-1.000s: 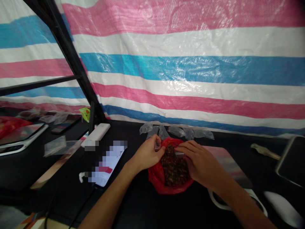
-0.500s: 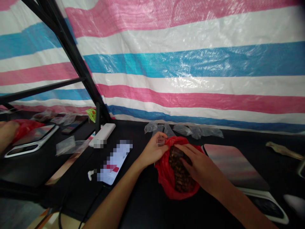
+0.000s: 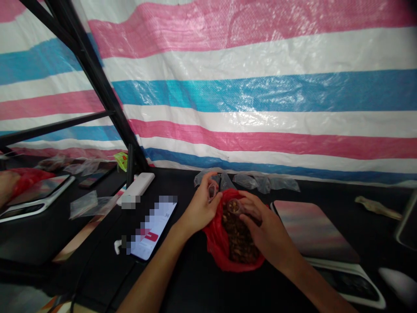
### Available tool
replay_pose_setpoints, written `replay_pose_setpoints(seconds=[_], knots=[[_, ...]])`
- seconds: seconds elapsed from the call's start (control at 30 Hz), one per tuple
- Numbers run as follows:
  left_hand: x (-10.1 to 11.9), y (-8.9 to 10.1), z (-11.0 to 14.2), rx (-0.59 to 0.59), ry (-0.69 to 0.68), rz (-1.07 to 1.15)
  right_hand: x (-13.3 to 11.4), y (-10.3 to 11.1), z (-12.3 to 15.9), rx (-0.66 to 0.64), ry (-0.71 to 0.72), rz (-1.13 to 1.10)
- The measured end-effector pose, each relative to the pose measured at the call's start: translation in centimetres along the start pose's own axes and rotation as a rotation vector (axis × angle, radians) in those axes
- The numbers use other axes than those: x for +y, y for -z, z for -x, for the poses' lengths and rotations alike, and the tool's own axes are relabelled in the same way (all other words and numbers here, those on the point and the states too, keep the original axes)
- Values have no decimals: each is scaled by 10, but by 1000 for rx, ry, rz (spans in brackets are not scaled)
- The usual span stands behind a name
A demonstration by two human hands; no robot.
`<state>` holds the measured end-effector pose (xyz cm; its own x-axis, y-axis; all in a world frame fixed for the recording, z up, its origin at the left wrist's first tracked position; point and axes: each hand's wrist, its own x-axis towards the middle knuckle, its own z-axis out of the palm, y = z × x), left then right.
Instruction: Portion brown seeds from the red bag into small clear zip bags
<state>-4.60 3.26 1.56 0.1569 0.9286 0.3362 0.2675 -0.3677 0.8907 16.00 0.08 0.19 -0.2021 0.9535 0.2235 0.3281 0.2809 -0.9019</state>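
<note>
Nearest, on the black tabletop (image 3: 189, 282), the open red bag (image 3: 215, 251) holds many small brown pieces (image 3: 243, 245). My right hand (image 3: 265, 230) grasps a small clear cup (image 3: 235, 207) — brown pieces visible inside — over the bag's mouth. My left hand (image 3: 201, 209), at the bag's left rim, grips a clear plastic piece (image 3: 212, 191), form indistinct. Beyond lie crumpled clear bags (image 3: 263, 184), then the striped sheet (image 3: 228, 95).

The bag (image 3: 217, 253) is of thin plastic, wrinkled and glossy; the pieces (image 3: 241, 243) inside look rough. The cup (image 3: 233, 206) and the held pouch (image 3: 212, 190) look of clear plastic. The sheet (image 3: 208, 98) is of woven plastic with shiny creases. The table (image 3: 192, 278) is matt. The scale plate (image 3: 314, 228) is smooth and reflecting.
</note>
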Motion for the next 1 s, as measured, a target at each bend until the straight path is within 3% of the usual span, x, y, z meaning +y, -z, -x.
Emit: replay_pose_setpoints(seconds=[0.07, 0.2, 0.37, 0.47, 0.57, 0.83, 1.0], knots=[[2, 1, 2, 4, -59, -162, -5, 0, -1, 54, 9, -93], [10, -2, 6, -138, -90, -281, -12, 3, 1, 149, 73, -63], [19, -9, 10, -222, -98, -285, -16, 5, 5, 143, 369, 305], [21, -11, 11, -240, -116, -266, -17, 4, 7, 137, 548, 379], [21, -11, 12, -238, -119, -236, -17, 4, 8, 137, 635, 380], [17, -12, 12, -225, -113, -146, -13, 7, 8, 137, 473, 361], [16, -18, 9, -183, -81, 13, -17, 24, 1, 166, 430, 384]])
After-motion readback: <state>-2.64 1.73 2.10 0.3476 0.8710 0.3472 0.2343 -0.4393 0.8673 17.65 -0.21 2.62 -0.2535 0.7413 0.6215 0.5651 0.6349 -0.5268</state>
